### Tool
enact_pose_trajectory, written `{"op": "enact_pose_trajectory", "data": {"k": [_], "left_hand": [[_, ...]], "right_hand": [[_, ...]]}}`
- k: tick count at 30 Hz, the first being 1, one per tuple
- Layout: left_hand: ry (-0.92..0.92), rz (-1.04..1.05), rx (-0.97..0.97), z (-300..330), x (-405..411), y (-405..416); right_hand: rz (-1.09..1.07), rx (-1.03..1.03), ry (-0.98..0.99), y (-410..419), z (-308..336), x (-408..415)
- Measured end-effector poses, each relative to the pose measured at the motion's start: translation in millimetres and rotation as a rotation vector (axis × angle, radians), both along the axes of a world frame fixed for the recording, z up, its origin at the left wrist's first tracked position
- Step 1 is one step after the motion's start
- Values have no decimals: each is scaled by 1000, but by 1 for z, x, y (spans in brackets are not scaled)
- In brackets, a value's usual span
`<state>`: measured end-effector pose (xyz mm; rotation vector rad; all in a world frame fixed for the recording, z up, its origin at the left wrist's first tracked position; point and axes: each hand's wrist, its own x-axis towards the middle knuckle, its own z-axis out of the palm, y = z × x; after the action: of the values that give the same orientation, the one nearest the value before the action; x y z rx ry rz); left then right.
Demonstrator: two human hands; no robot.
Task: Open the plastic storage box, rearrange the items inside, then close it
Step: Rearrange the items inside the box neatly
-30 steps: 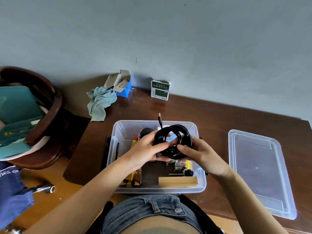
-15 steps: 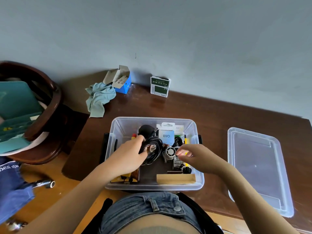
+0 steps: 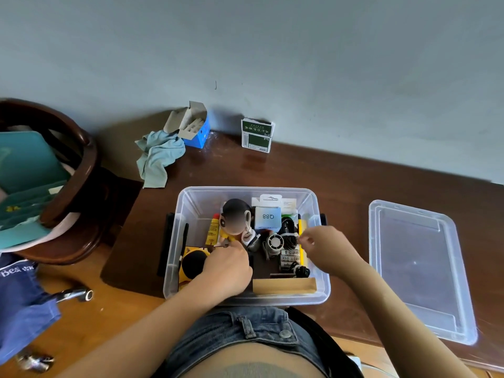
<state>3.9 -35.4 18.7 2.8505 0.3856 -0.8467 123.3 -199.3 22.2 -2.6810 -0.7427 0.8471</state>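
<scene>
A: Where is the box?

B: The clear plastic box point(image 3: 246, 297) sits on the brown surface point(image 3: 341, 181), right in front of the person. It has no top on it. The lid point(image 3: 420, 268) lies flat on the surface off to the right, apart from the box.

A: What is inside?

B: Lots of small things. There is a doll point(image 3: 235, 218) with dark hair near the back, a yellow tube point(image 3: 213, 231) just left of it, and a white pack point(image 3: 268, 216) that says Q88 on its right. A black cord point(image 3: 289, 233) is coiled by the right wall, and a little round fan point(image 3: 275, 242) is near the middle. A wood block point(image 3: 283, 285) lies along the near wall.

A: What are the hands doing?

B: The left hand point(image 3: 227, 268) is down inside the box, on the left part, with its fingers curled. I cannot tell if it holds anything. It covers part of a yellow and black thing point(image 3: 191, 261). The right hand point(image 3: 326, 251) is over the right side of the box, next to the cord. Its fingertips point(image 3: 302, 240) are pinched together, but I cannot tell if something is between them.

A: Anything else around?

B: A blue-green cloth point(image 3: 158, 156), a blue carton point(image 3: 196, 129) and a green and white packet point(image 3: 257, 135) are at the back by the wall.
</scene>
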Motion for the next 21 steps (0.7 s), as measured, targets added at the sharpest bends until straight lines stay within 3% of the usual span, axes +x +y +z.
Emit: {"op": "enact_pose_trajectory", "data": {"k": [6, 15, 21], "left_hand": [[77, 39, -110, -17, 11, 0], [90, -104, -51, -19, 10, -5], [62, -159, -186, -18, 9, -3]], "right_hand": [[-121, 45, -64, -1, 3, 9], [-58, 3, 11, 11, 2, 7], [-1, -168, 18, 46, -24, 16]]}}
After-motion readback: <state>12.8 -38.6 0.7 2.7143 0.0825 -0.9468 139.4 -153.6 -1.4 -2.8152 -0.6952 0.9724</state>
